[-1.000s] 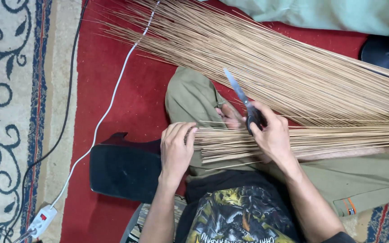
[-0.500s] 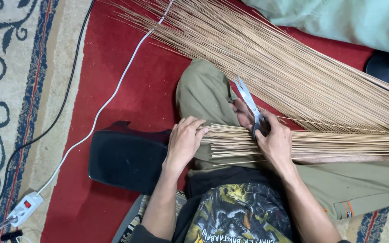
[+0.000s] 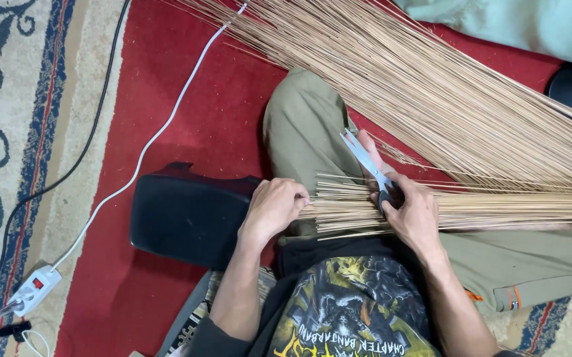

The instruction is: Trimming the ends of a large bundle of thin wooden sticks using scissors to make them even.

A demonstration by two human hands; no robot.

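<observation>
Left hand (image 3: 274, 210) curled, knuckles and fingertips pressed against the cut ends of the stick bundle (image 3: 431, 208) lying across the person's lap; no full grasp, just butting the ends. Right hand (image 3: 413, 213) closed around the black handle of the scissors (image 3: 367, 160) and resting on top of the bundle, blades narrow, pointing up and away from the body. Bundle runs from the left hand's fingertips, under the right hand, and out past the picture's right edge. Its ends are uneven, a few sticks poke out further than the rest.

Just left of the bundle's ends, a black cushion (image 3: 190, 215) on the red carpet (image 3: 213, 125), touching the person's knee. Beyond the bundle, a big loose pile of sticks (image 3: 444, 92) fans across the bent leg, crowding that side. Open carpet lies left of the bundle, past the cushion. Further left, a white cable (image 3: 160, 132) leads to a power strip (image 3: 34, 289); a black cable (image 3: 67, 172) beside it on the patterned rug (image 3: 8, 132).
</observation>
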